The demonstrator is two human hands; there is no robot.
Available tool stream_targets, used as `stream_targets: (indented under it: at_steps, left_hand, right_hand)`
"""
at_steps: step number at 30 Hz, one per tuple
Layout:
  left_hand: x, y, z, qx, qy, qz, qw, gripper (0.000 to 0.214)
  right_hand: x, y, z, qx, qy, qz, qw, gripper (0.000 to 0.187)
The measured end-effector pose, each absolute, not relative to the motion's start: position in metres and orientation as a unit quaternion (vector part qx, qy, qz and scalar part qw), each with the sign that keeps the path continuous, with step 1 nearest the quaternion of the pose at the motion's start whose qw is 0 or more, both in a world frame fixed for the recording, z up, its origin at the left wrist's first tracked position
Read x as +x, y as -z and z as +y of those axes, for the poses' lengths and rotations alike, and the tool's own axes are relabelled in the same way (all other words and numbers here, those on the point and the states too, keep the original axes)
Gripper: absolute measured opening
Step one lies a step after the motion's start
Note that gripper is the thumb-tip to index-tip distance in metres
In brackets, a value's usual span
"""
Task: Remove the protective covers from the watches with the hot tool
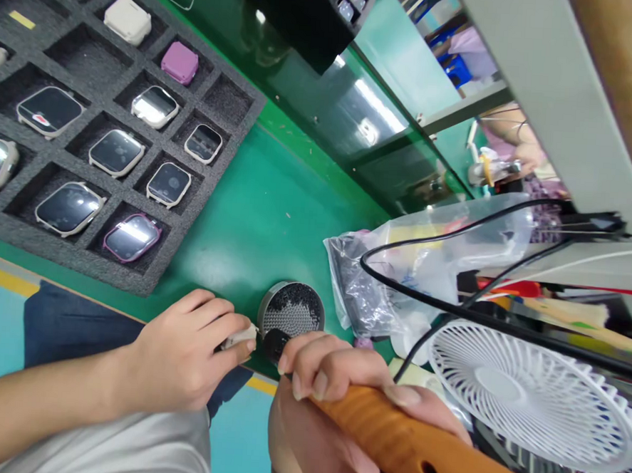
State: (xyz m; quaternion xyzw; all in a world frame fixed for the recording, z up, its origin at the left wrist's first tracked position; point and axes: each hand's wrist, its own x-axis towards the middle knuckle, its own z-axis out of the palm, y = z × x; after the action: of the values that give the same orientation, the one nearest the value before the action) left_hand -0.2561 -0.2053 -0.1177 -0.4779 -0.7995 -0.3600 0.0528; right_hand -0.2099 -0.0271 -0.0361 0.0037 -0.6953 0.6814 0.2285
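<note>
My left hand (188, 346) is closed around a small whitish watch case (239, 337), mostly hidden by the fingers. In my right hand (339, 381) is an electric screwdriver (384, 430) with an orange body and a black nose, pointing left toward the watch case. The nose tip is close to the case; whether they touch I cannot tell. Just behind both hands sits a round metal dish (291, 310) with a perforated plate, carrying many tiny black pieces that look like screws.
A grey foam tray (188, 221) at the left holds several watch cases in its pockets. Clear plastic bags (400, 263), a black cable (425, 289) and a white fan (531, 396) crowd the right. A dark glass panel (325, 87) borders the green bench (259, 197). Another person's hand (529, 157) shows beyond.
</note>
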Motion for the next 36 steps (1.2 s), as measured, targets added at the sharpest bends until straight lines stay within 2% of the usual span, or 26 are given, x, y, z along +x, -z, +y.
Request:
stream_targets:
  at_steps: [5,12,15,18,20,28,32,36]
  left_hand:
    - [-0.256,0.118,-0.206,-0.475,0.366,-0.799,0.049,0.026]
    - [-0.255,0.119,-0.207,-0.475,0.366,-0.798,0.053,0.027]
    - [-0.255,0.118,-0.21,-0.483,0.341,-0.806,0.036,0.036]
    - [-0.258,0.115,-0.213,-0.509,0.3,-0.806,0.008,0.053]
    - [-0.26,0.113,-0.214,-0.521,0.288,-0.803,-0.003,0.057]
    - [-0.259,0.111,-0.208,-0.474,0.318,-0.821,0.015,0.039]
    - [-0.258,0.108,-0.206,-0.456,0.313,-0.833,0.005,0.022]
    - [-0.257,0.108,-0.206,-0.459,0.305,-0.834,0.008,0.022]
  right_hand:
    - [-0.213,0.043,-0.035,-0.016,-0.678,-0.687,0.26,0.029]
    - [-0.219,0.046,-0.044,-0.025,-0.697,-0.652,0.298,0.056]
    - [-0.218,0.042,-0.039,-0.025,-0.711,-0.635,0.302,0.066]
    - [-0.217,0.039,-0.029,-0.057,-0.693,-0.638,0.329,0.055]
    - [-0.217,0.041,-0.022,-0.068,-0.69,-0.631,0.348,0.049]
    - [-0.213,0.048,-0.019,-0.087,-0.712,-0.611,0.335,0.05]
    - [-0.211,0.05,-0.018,-0.075,-0.713,-0.615,0.327,0.049]
    - [-0.213,0.052,-0.018,-0.068,-0.706,-0.618,0.337,0.05]
